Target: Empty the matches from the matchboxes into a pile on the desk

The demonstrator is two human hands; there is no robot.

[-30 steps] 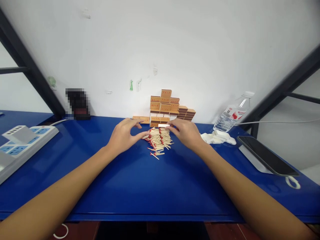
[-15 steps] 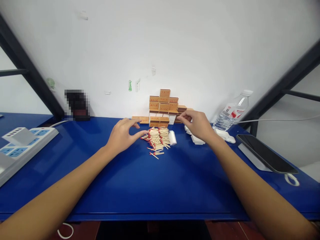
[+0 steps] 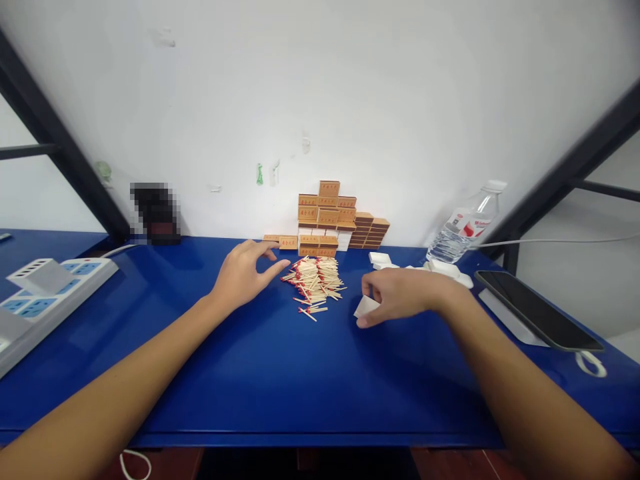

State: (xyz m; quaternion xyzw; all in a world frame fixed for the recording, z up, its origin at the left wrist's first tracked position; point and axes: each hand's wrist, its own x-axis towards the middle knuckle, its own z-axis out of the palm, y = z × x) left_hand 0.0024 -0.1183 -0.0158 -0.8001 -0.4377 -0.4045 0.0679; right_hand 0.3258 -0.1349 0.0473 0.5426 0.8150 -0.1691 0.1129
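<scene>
A pile of red-tipped matches (image 3: 316, 280) lies on the blue table. Just left of it is my left hand (image 3: 243, 272), thumb and fingers apart and nothing between them. To the right of the pile, my right hand (image 3: 397, 295) pinches a small white matchbox tray (image 3: 367, 307) between thumb and fingers, low over the tabletop; the hand hides part of it. Behind the matches, orange matchboxes (image 3: 319, 241) are stacked in tiers against the wall, with white sides showing among them. More white trays (image 3: 380, 259) lie beyond my right hand, partly covered by it.
At the back right a water bottle (image 3: 465, 223) leans against the wall. A phone (image 3: 537, 310) rests near the right edge, with a cable running behind. On the left lies a power strip (image 3: 60, 293) with a plugged-in adapter. Brown-sided matchboxes (image 3: 369, 231) stand right of the stack.
My right hand has come down and nearer from beside the stack and has taken hold of the white tray, which was apart from it, blurred, beside the matches. My left hand is nearly still.
</scene>
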